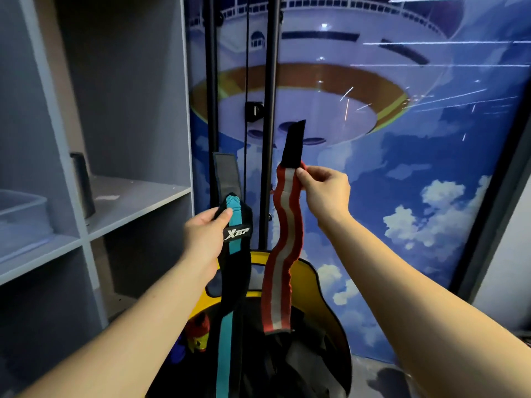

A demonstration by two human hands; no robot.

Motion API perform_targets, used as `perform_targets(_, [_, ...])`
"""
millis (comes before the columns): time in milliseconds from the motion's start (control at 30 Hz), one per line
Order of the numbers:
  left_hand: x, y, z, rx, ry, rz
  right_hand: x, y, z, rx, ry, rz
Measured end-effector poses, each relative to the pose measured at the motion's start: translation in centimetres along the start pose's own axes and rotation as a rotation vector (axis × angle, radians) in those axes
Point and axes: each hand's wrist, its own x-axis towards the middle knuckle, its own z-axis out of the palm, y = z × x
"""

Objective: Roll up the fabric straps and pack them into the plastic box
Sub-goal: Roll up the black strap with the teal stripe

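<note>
**Both grips hold a strap apiece, raised before the shelves**

Grip on the left first: the left hand (205, 234) is curled round the black strap with the teal stripe (230, 271), thumb on the front just beside the white logo patch and the fingers behind. Above this grip the strap's teal stitched end shows, and a dark fastening tab stands up from it; below, the strap hangs down long and straight, past the lower edge of the view.

To the far left of that hand stands a grey shelf unit (138, 196). On its left shelf sits the clear plastic box (23, 214), well apart from both hands and lower than the left one. A dark upright cylinder (83, 185) stands on the next shelf, between the box and the straps.

Between the two straps run two black vertical poles (268, 110), with a yellow-rimmed round object (313, 271) low behind them, partly hidden by the hanging fabric.

Right of the poles, the right hand (324, 191) pinches the red strap with the grey centre stripe (280, 254) near its top, thumb and forefinger closed on the edge where the red band meets a black tab. The tab sticks up above the grip; the rest of the strap hangs in a loose wave beneath, its lower end free and near the teal strap without touching it.

Behind everything on the right is a wall picture of clouds and a large white saucer-like ship (373, 81).
</note>
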Motion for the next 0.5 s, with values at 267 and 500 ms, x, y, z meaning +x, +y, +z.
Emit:
perform_targets(267, [-2.9, 4.8, 1.0, -0.107, 0.02, 0.096, -6.9, -5.7, 2.0, -0.115, -0.055, -0.23])
perform_targets(500, [-5.5, 5.9, 1.0, -0.202, -0.083, 0.078, -11.3, -6.5, 4.0, -0.096, -0.098, -0.339])
